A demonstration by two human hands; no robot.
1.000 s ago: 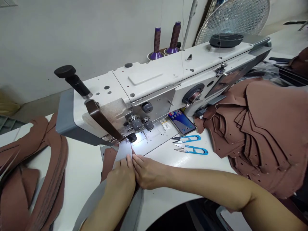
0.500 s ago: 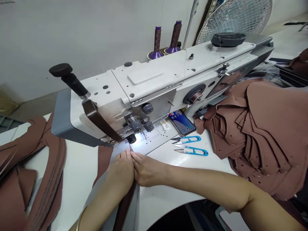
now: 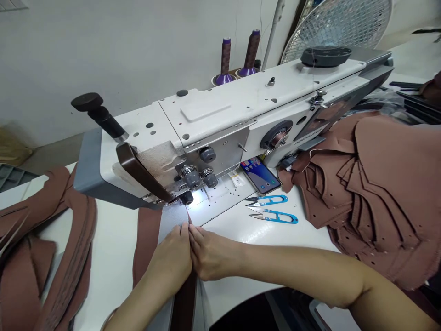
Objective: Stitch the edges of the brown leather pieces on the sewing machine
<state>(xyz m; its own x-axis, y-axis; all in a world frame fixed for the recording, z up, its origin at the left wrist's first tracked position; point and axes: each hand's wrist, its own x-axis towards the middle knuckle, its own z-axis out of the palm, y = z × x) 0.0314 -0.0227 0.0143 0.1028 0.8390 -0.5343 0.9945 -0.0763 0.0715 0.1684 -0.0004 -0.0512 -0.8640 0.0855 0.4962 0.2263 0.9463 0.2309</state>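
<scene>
My left hand and my right hand meet side by side, fingers closed on the edges of brown leather pieces with a pale grey backing. The leather runs from my hands up under the head of a white sewing machine, where a lamp lights the needle area. A brown strip hangs down below my hands toward me. Another brown part lies left of my left hand. The needle and presser foot are mostly hidden by the machine head.
Two blue thread snips and a phone lie right of the needle area. Stacked brown leather pieces fill the right side; curved brown strips lie left. Thread cones and a fan stand behind.
Both hands have moved slightly down toward me, away from the needle area, still pinching the leather. More of the brown part at the left now shows.
</scene>
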